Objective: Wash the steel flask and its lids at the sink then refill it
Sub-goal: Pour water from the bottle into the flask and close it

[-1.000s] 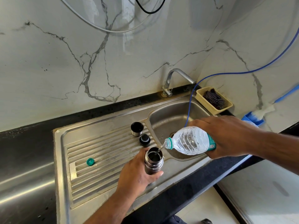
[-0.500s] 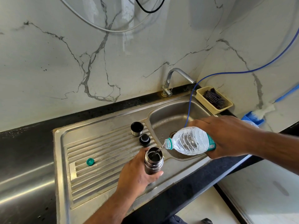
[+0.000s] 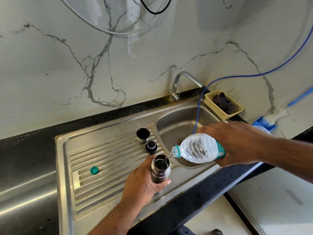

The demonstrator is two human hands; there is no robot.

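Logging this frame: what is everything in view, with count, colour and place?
sink: 1, steel, in black counter
drainboard: 1, steel, ribbed, left of sink
flask: 1, dark steel, upright, open, at drainboard's near edge
cup lid: 1, steel, black inside, on drainboard
stopper: 1, black, on drainboard, just nearer than cup lid
bottle cap: 1, green, on drainboard, left
water bottle: 1, clear, green label, tilted, pouring into flask
tap: 1, steel, behind sink
basket: 1, yellow, right of sink
hose: 1, blue, down into sink
left hand: grips flask
right hand: grips water bottle
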